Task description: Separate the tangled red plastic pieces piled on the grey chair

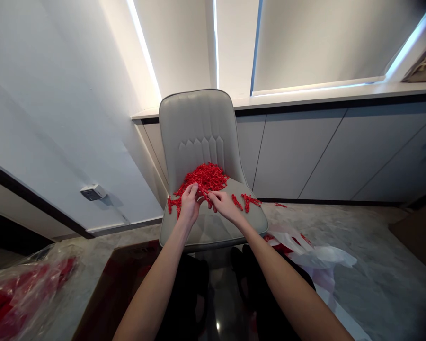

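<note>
A heap of small red twisted pieces [209, 176] lies at the back of the grey chair's seat [216, 232]. In front of the heap, my left hand [190, 202] and my right hand [223, 204] are close together above the seat, fingers pinched on a small red piece [204, 193] between them. More red pieces lie on the seat left of my left hand. Right of my right hand are a single red bundle [236, 202] and a splayed red group [250, 202] near the seat's edge. The fingertips partly hide the held piece.
A clear plastic bag with red contents [28, 293] lies on the floor at left. White plastic bags [319, 255] lie right of the chair, and a red piece [280, 205] is on the floor. Grey cabinets [301, 151] stand behind; a socket [93, 192] juts from the left wall.
</note>
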